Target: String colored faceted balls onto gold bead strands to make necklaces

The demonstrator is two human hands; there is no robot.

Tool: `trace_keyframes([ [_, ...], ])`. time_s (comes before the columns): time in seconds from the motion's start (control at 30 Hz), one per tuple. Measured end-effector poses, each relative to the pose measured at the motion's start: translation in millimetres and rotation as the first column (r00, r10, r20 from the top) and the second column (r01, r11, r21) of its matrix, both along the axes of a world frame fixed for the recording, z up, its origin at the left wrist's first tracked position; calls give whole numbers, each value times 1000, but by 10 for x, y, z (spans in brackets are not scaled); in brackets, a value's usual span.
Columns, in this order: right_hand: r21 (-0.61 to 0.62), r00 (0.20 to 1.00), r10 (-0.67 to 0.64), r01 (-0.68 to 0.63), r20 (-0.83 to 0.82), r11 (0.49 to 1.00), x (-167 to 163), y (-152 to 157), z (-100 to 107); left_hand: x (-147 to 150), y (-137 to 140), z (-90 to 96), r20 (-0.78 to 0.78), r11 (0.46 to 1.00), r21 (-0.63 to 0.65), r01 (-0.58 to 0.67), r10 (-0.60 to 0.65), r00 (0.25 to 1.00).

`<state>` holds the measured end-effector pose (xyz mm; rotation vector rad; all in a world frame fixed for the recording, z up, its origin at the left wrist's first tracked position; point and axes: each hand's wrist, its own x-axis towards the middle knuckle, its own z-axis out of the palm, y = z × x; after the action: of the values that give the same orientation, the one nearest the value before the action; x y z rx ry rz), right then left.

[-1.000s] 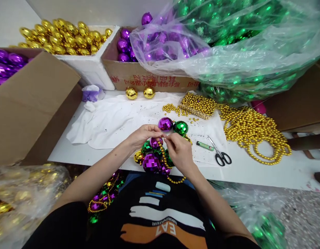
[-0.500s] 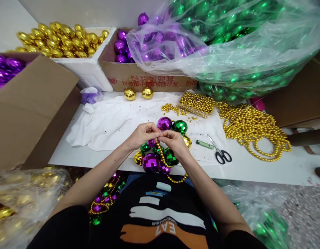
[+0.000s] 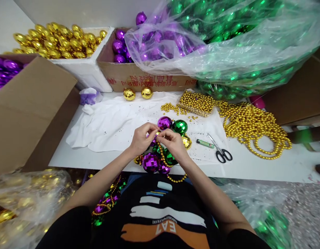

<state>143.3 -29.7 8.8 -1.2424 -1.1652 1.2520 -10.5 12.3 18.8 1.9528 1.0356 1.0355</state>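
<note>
Across the white table (image 3: 253, 169) lie shiny faceted ornaments (image 3: 151, 162), fingers (image 3: 167, 133) pinching seemingly gold beads (image 3: 161, 151).

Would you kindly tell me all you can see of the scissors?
The scissors have two black loop handles, apparently plastic, and silvery metallic blades. They lie flat, seemingly nearly shut, tips pointing forward and left. The blades rest on the white cloth beside a green tube; contact is unclear. The right hand is apart from them.

Purple, green and gold grid-patterned balls (image 3: 151, 162)
</note>
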Motion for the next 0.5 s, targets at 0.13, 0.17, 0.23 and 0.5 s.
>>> trace_keyframes([
  [0.13,-52,999,-38,36,-37,998,-7,48,17,-8,-9,2,56,995,-91,-28,34,998],
  [0.17,-52,998,-56,54,-35,997,-14,65,20,-10,-7,5,61,996,-80,-30,35,998],
  [0.23,-26,998,-69,68,-15,997,-32,107,19,-11,3,11,61,999,-30,-32,34,998],
  [0.5,105,991,-127,121,49,987,-12,205,-34,-12,32,2,45,987,151,-57,50,998],
])
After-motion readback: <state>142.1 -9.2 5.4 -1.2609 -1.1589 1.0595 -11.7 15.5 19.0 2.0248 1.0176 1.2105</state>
